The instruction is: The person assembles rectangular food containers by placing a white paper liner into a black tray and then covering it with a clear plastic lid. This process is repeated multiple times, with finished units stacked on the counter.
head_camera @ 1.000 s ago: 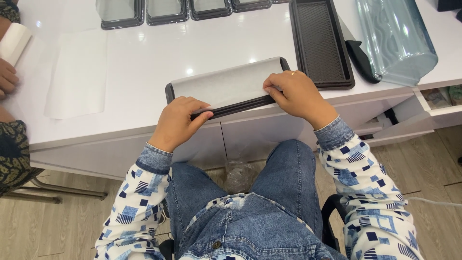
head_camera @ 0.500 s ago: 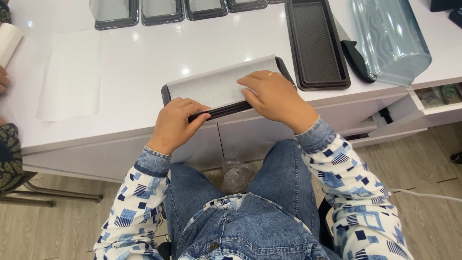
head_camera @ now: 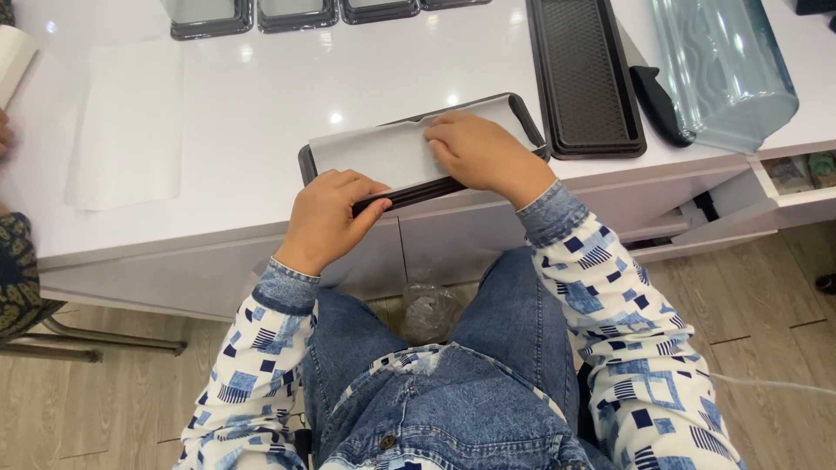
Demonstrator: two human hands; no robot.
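A long black tray [head_camera: 306,164] lies at the near edge of the white counter [head_camera: 261,104], lined with a sheet of white paper [head_camera: 370,152]. My left hand [head_camera: 326,218] grips the tray's near rim at its left end, thumb along the edge. My right hand [head_camera: 479,152] lies flat on the paper over the tray's right half, fingers pointing left and pressing the sheet down. The tray's right end is mostly hidden under that hand.
A second, bare black tray [head_camera: 582,78] with a ribbed bottom lies to the right. A clear bluish plastic container [head_camera: 727,70] lies on its side beyond it. A loose paper sheet [head_camera: 126,122] rests at left. Several lidded trays [head_camera: 296,13] line the far edge. Another person's hand [head_camera: 4,135] shows at left.
My right hand has slid left from the tray's right end onto the middle of the paper. My left hand stays on the near rim.
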